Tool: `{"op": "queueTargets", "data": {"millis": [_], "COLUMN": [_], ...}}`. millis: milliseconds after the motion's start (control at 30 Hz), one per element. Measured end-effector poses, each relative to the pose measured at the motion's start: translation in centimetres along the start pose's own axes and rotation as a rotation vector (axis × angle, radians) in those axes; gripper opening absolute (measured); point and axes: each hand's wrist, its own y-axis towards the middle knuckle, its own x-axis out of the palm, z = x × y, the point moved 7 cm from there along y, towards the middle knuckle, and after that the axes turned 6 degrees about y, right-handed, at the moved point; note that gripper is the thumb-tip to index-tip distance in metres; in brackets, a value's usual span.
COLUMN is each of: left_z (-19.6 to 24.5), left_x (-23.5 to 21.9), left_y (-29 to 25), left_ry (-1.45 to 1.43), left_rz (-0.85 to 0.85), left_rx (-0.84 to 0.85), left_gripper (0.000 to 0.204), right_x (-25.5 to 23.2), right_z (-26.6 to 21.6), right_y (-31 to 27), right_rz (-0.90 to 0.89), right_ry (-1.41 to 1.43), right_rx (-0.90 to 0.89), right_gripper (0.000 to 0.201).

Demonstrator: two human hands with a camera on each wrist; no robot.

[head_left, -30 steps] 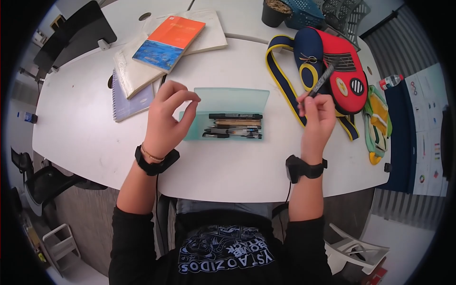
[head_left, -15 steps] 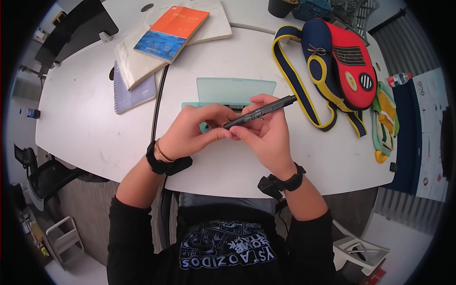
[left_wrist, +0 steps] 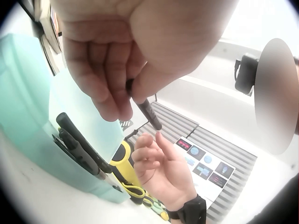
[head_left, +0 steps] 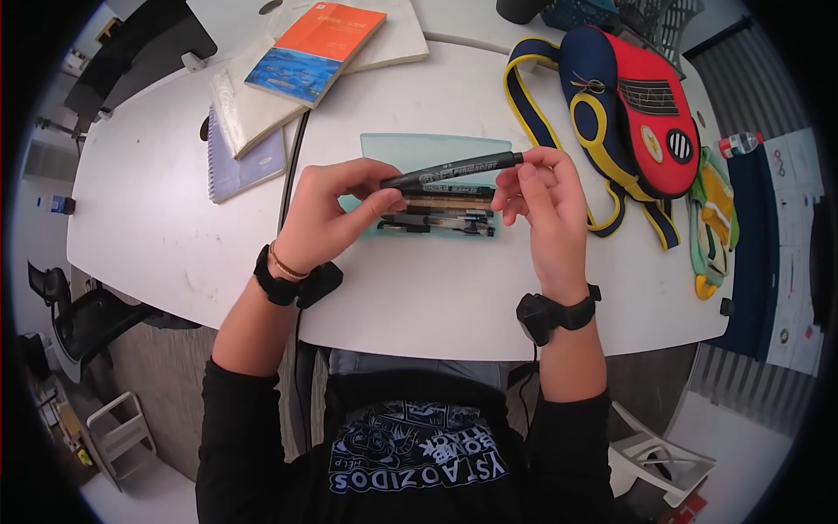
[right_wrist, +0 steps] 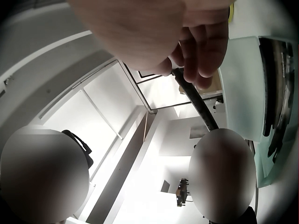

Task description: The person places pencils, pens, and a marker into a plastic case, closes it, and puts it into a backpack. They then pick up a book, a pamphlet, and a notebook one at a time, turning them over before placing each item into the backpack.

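The left hand (head_left: 325, 214) pinches one end of a black marker (head_left: 458, 169) between thumb and fingers. In the head view the marker slants up to the right, above an open teal pencil case (head_left: 384, 148). The right hand (head_left: 557, 218) is at the marker's other end, fingers loosely bent; in the left wrist view that marker end (left_wrist: 152, 119) shows uncovered, close to the right hand's fingertips (left_wrist: 144, 140). Whether they touch it is hard to tell. Inside the case lie several pens (head_left: 436, 224) and another black marker (head_left: 471, 191).
An orange and blue book (head_left: 319, 52) rests on other books, with a spiral notebook (head_left: 253, 170) below them at the left. A red and navy bag (head_left: 650, 113) with yellow-edged straps lies at the right, near a green and yellow cloth item (head_left: 716, 205) and a bottle (head_left: 740, 144).
The right hand came in from the right with the marker, and both hands met over the case. The left hand now grips the marker's left end; the right hand has drawn back right.
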Motion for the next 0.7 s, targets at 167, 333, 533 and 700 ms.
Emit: {"op": "queueTargets", "data": {"millis": [167, 333, 533, 700], "left_z": [0.14, -0.03, -0.08, 0.1], "left_x": [-0.19, -0.28, -0.22, -0.3], "left_y": [0.15, 0.19, 0.16, 0.23], "left_ry": [0.042, 0.052, 0.043, 0.031], "left_rz": [0.001, 0.004, 0.0, -0.009], "left_rx": [0.021, 0.012, 0.004, 0.019], "left_gripper": [0.018, 0.019, 0.019, 0.019], "right_x": [-0.5, -0.48, -0.38, -0.12], "right_z": [0.78, 0.81, 1.06, 1.24], "right_y": [0.18, 0.16, 0.3, 0.2], "right_rz": [-0.005, -0.029, -0.046, -0.073], "right_ry": [0.06, -0.002, -0.032, -0.057], "right_rx": [0.071, 0.092, 0.139, 0.158], "right_gripper": [0.022, 0.025, 0.031, 0.031]}}
